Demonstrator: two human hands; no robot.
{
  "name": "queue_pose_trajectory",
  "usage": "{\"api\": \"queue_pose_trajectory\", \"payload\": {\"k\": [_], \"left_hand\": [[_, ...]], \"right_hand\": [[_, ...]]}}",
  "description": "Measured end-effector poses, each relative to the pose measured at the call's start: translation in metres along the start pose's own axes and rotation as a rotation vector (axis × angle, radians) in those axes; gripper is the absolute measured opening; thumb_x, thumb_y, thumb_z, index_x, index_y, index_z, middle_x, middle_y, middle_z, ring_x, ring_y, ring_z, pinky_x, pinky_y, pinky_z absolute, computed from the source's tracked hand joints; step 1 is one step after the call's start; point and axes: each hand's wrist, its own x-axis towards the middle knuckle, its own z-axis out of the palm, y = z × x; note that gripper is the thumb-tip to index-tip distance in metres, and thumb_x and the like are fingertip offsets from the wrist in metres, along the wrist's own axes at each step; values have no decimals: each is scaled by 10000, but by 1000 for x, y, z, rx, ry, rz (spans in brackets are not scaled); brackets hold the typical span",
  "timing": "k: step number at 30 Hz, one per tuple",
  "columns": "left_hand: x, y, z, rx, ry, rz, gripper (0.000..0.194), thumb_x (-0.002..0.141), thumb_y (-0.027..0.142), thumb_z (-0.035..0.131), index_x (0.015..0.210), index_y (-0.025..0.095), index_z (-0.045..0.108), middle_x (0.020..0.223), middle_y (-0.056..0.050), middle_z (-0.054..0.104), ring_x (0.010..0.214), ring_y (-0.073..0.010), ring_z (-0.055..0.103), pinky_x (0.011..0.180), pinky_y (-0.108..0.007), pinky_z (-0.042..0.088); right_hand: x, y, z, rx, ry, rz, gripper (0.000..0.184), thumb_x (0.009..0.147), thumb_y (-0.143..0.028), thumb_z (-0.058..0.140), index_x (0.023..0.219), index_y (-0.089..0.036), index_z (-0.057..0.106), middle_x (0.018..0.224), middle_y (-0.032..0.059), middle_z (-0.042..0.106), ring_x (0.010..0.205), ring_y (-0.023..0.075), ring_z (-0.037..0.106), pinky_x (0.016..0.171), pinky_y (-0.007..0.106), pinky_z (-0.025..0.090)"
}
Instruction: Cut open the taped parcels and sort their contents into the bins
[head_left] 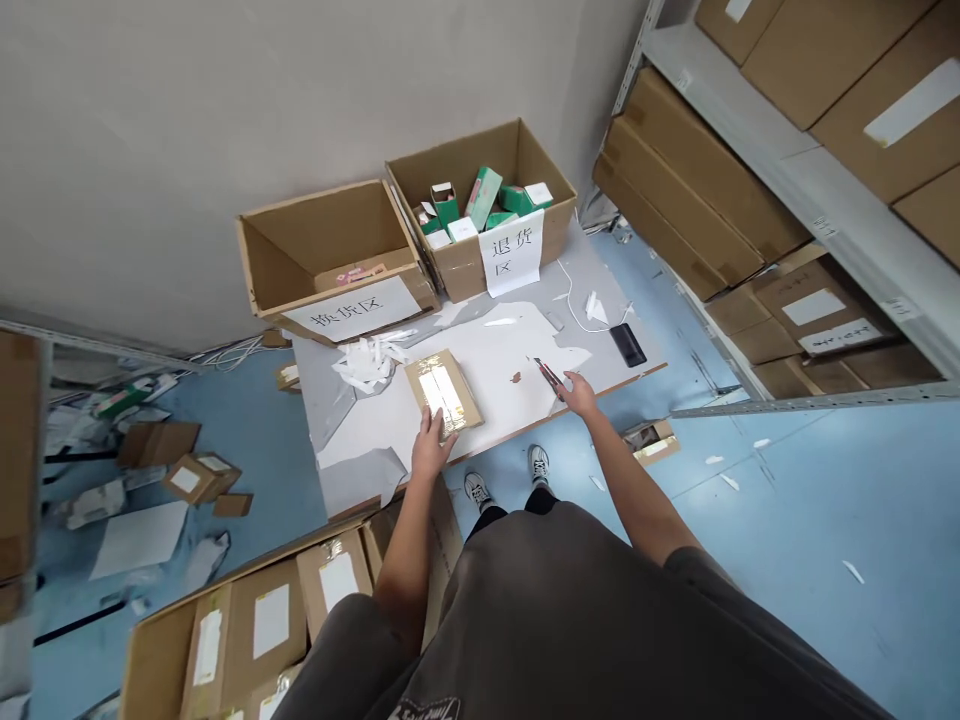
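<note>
A small cardboard parcel [463, 385] with clear tape and a white label lies on the table's near side. My left hand [431, 445] rests on its near edge, fingers laid over the label end and not wrapped round it. A red and black utility knife [550, 377] lies at a slant to the right of the parcel. Close beside its near end is my right hand [579, 394], thumb and fingers apart; the fingertips seem to touch the handle, though a grip does not show.
Two open cartons stand at the back: one [262, 290] holding little, one [450, 265] holding green and white boxes. Torn paper strips [367, 362] and a black phone [628, 345] with a cable lie on the table [352, 480]. A parcel-filled carton [161, 640] stands front left; shelving [750, 130] rises right.
</note>
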Motion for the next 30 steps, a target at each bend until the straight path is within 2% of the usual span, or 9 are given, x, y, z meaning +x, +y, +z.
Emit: {"api": "queue_pose_trajectory", "payload": {"k": [4,9,12,14,19,21,23,26,30], "left_hand": [[-12,16,8,14,54,-125,788,964,551,665,1658,260,431,1799,-131,245,1607,-370,368,1177,-500,513],[-31,44,25,31,148,-347,790,970,586,663,1651,252,444,1778,-165,270,1574,-412,401,1144,-514,530],[-35,59,32,24,154,-434,834,955,636,672,1651,239,441,1761,-204,274,1506,-467,460,1134,-560,512],[-37,62,31,22,155,-453,845,939,648,692,1642,247,452,1754,-208,285,1477,-478,469,1134,-571,497],[-35,44,10,-51,156,-405,712,957,628,667,1550,246,564,1676,-179,431,1465,-451,456,1185,-558,439],[-26,25,-4,-87,181,-386,689,966,571,670,1548,218,560,1659,-188,453,1495,-438,428,1223,-552,398],[-11,3,-18,-120,206,-374,778,924,518,736,1588,185,505,1689,-205,413,1550,-435,368,1263,-542,350],[12,-29,-36,-202,197,-359,1006,814,488,859,1653,175,401,1763,-203,296,1627,-445,248,1303,-539,290],[31,-55,-44,-278,117,-315,1163,737,489,922,1694,205,324,1799,-184,218,1652,-464,177,1290,-560,306]], "right_hand": [[33,26,19,-36,-87,135,425,857,-363,743,1234,-166,729,1293,190,732,1332,365,633,1162,461,473],[61,39,51,-78,-154,168,357,776,-249,766,1118,-168,707,1243,208,706,1290,356,619,1102,444,472],[67,37,53,-100,-183,165,351,767,-208,730,1113,-177,676,1264,230,681,1248,348,633,1065,443,485],[70,24,48,-113,-220,180,367,766,-208,726,1125,-192,647,1189,208,712,1166,353,673,996,442,515],[70,-52,46,-54,-259,98,439,840,-251,676,1253,-190,539,910,105,771,801,288,737,767,384,560],[66,-93,57,-14,-301,10,478,861,-280,645,1313,-215,507,897,49,777,656,224,715,695,339,571],[57,-136,77,52,-371,-120,550,858,-311,630,1386,-248,490,970,19,783,590,183,695,673,319,590],[35,-196,115,85,-517,-340,690,857,-330,621,1528,-289,465,1045,10,783,656,206,725,746,368,631],[4,-253,166,-103,-564,-514,704,911,-340,654,1597,-301,499,1167,50,793,1030,322,756,986,456,588]]}}
